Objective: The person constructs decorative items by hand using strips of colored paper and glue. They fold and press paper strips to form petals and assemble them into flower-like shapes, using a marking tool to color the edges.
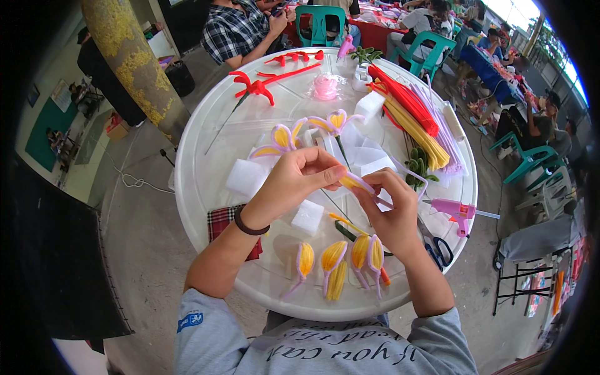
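Note:
Between my two hands is a yellow chenille-stem petal edged in lilac (pixel 355 183). My left hand (pixel 307 168) pinches its upper end between thumb and fingers. My right hand (pixel 393 204) grips the lower end, partly hiding it. Just beyond my hands stand a lilac-and-yellow chenille flower on a green stem (pixel 336 123) and a second such flower (pixel 281 140). Nearer my body, several loose petals of the same kind (pixel 305 258) lie in a row, with a flat yellow chenille bundle (pixel 336 282) among them.
On the round white table (pixel 199 187) lie white foam blocks (pixel 246 178), a red chenille flower (pixel 255 87), red stems (pixel 412 105), yellow stems (pixel 422 143), scissors (pixel 439 253) and a pink glue gun (pixel 453 213) at the right edge. Across the table sits a person in plaid (pixel 229 30).

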Available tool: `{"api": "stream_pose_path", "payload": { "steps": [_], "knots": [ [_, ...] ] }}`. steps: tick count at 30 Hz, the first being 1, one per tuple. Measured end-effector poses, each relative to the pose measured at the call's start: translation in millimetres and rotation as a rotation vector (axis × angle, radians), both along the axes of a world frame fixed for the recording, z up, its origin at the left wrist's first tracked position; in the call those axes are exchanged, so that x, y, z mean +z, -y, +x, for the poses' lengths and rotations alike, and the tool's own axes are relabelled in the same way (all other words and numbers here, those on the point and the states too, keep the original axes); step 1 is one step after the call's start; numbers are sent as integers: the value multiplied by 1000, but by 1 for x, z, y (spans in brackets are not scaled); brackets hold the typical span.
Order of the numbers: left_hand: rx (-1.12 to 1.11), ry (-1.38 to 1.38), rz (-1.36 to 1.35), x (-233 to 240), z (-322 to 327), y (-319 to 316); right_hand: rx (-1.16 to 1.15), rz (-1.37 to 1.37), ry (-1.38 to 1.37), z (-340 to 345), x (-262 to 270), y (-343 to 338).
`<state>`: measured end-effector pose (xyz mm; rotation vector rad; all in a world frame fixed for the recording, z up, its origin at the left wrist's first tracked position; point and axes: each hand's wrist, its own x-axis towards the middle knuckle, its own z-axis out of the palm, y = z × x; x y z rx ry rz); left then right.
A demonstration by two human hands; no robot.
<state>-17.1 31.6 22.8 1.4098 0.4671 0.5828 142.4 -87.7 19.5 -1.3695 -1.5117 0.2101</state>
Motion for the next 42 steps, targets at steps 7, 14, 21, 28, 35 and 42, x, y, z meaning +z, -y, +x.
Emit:
{"api": "stream_pose_path", "payload": {
  "steps": [7, 14, 21, 28, 35, 42],
  "knots": [
    [20, -10, -2, 1, 2, 1, -9, 30, 15, 1, 1, 0],
    [18, 45, -32, -5, 5, 1, -44, 76, 102, 2, -4, -3],
    [-15, 13, 22, -12, 7, 3, -137, 190, 366, 6, -5, -2],
    [0, 34, 7, -9, 6, 3, -151, 211, 365, 6, -5, -3],
    [89, 47, 210, -10, 6, -1, -192, 171, 307, 10, -8, -4],
    [193, 50, 798, -3, 8, -2, -173, 76, 177, 8, -4, -4]
  ]
}}
